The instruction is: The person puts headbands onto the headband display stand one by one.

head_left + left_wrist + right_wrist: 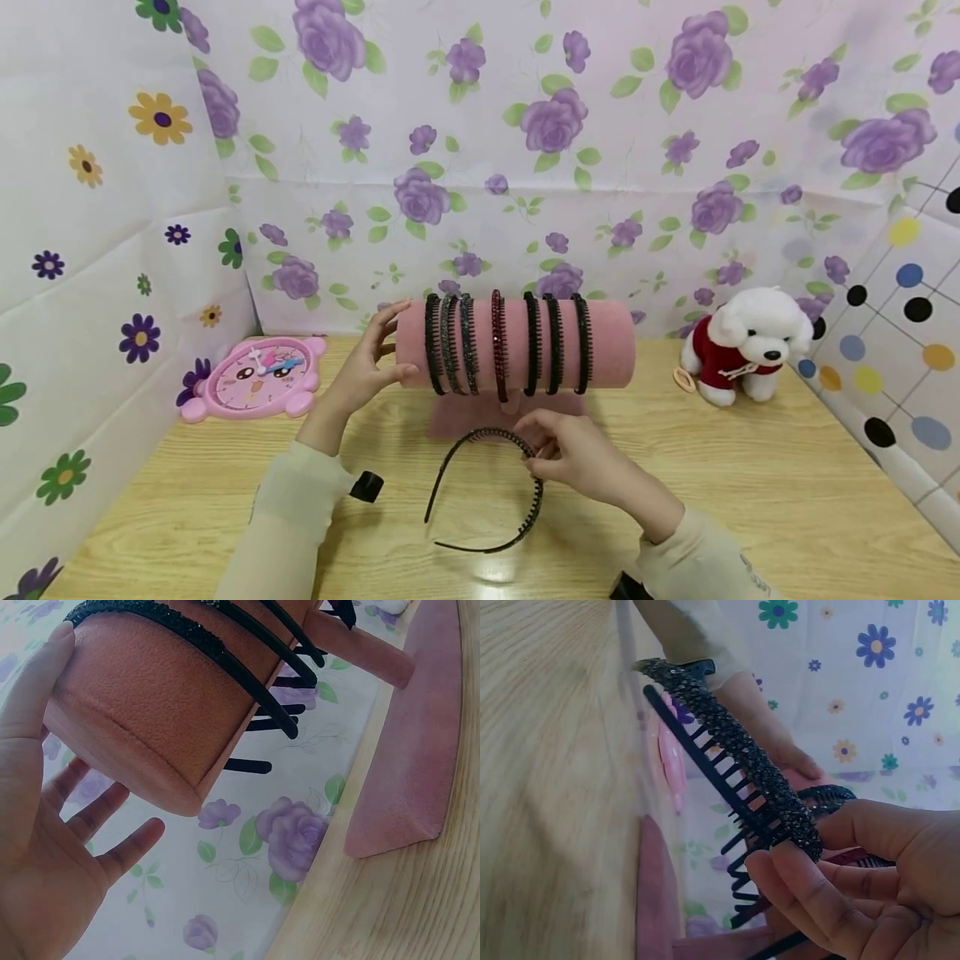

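Observation:
A pink plush headband stand (611, 343) stands on the table, its roll lying crosswise on a short post. Several black and dark glittery headbands (555, 343) and one red headband (498, 346) are fitted round the roll. My left hand (354, 377) grips the roll's left end; in the left wrist view, several of its fingers (135, 844) spread apart below the end. In front of the base, my right hand (585, 462) pinches a black toothed headband (537, 504) by its side, with the open ends toward the left. Dark sparkling stones (750, 750) cover its outer face.
To the left lies a pink clock (258, 379) with a cartoon face. A white toy dog (750, 342) in a red top sits at the right, beside a small ring (684, 380). Flowered sheeting (480, 208) hangs behind the wooden table (750, 475).

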### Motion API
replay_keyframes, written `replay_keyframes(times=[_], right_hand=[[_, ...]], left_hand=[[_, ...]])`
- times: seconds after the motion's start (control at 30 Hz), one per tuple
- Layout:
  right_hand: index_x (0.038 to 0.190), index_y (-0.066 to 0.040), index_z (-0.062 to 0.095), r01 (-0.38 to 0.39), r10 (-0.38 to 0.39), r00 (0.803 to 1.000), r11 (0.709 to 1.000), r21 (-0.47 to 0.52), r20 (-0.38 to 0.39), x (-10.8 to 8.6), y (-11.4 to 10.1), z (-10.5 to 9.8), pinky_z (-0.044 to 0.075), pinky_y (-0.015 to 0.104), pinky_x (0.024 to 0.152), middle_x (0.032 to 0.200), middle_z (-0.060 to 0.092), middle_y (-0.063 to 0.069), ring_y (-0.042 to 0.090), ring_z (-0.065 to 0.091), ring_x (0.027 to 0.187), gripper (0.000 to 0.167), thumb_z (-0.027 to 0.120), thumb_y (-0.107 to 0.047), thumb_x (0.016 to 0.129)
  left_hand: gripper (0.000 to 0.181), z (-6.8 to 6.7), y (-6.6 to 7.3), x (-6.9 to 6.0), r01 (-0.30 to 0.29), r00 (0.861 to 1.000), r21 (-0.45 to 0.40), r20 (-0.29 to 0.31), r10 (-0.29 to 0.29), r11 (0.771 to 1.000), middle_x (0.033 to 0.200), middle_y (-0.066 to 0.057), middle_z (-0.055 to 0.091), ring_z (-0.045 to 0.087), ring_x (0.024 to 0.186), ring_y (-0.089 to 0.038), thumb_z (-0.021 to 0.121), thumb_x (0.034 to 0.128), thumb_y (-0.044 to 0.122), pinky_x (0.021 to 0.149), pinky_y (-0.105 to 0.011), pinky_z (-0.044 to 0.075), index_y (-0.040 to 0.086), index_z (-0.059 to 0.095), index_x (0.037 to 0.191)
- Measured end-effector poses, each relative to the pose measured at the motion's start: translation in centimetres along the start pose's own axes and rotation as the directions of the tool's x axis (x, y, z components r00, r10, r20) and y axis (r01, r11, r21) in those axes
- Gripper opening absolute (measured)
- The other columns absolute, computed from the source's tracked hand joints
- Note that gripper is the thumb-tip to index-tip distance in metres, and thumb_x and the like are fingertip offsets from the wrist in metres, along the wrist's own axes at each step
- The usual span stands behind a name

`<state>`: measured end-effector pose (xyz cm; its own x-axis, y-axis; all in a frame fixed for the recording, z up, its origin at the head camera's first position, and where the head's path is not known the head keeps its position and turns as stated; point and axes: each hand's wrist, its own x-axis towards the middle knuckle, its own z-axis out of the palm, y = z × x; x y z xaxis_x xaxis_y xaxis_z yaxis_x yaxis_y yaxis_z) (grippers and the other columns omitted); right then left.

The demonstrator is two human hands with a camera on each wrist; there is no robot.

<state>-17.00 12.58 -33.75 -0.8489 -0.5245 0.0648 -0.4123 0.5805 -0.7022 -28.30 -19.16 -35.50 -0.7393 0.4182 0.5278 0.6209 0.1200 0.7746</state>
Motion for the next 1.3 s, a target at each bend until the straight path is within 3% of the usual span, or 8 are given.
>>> replay_keyframes(times=[0.5, 0.8, 1.07, 1.3], right_hand=[[0.123, -0.004, 0.058, -0.012, 0.014, 0.999, 0.999, -0.053, 0.036, -3.4, 1.2, -4.9, 0.051, 0.022, 0.061, 0.085, 0.066, -0.002, 0.0, 0.059, 0.069, 0.038, 0.067, -0.016, 0.088], [0.127, 0.0, 0.054, -0.077, 0.08, 0.995, 0.996, -0.047, 0.052, -5.3, 2.1, -7.8, 0.052, 0.023, 0.06, 0.085, 0.065, 0.0, 0.002, 0.06, 0.067, 0.044, 0.068, -0.018, 0.089], [0.125, 0.0, 0.055, -0.157, 0.156, 0.988, 0.98, -0.12, -0.014, -6.9, 2.8, -9.7, 0.053, 0.023, 0.061, 0.082, 0.065, -0.001, 0.002, 0.062, 0.065, 0.044, 0.069, -0.018, 0.087], [0.124, 0.003, 0.055, -0.165, 0.155, 0.986, 0.971, -0.176, -0.069, -7.5, 3.6, -10.9, 0.053, 0.021, 0.059, 0.08, 0.068, 0.0, 0.002, 0.062, 0.062, 0.044, 0.069, -0.017, 0.088]], left_hand=[[0.082, 0.2, 0.2, 0.1, 0.028, 1.0, -0.015, -0.009, -0.028, 1.0, 0.16, -0.003, 0.019, 0.025, 0.143, -0.036, 0.073, 0.0853, 0.029, 0.105, -0.056, 0.033, 0.018, 0.026, 0.151], [0.082, 0.1, 0.2, 0.1, 0.03, 1.0, -0.01, -0.003, -0.03, 1.0, 0.161, -0.005, 0.017, 0.025, 0.143, -0.037, 0.073, 0.0858, 0.03, 0.105, -0.056, 0.032, 0.018, 0.025, 0.151], [0.083, 0.2, 0.4, 0.2, 0.022, 1.0, -0.02, -0.005, -0.022, 1.0, 0.161, -0.006, 0.017, 0.026, 0.143, -0.037, 0.074, 0.0848, 0.033, 0.104, -0.057, 0.033, 0.018, 0.025, 0.151], [0.082, 0.1, 0.4, 0.0, 0.027, 1.0, -0.01, -0.006, -0.027, 1.0, 0.161, -0.006, 0.017, 0.024, 0.143, -0.037, 0.073, 0.0859, 0.027, 0.105, -0.056, 0.032, 0.017, 0.025, 0.151]])
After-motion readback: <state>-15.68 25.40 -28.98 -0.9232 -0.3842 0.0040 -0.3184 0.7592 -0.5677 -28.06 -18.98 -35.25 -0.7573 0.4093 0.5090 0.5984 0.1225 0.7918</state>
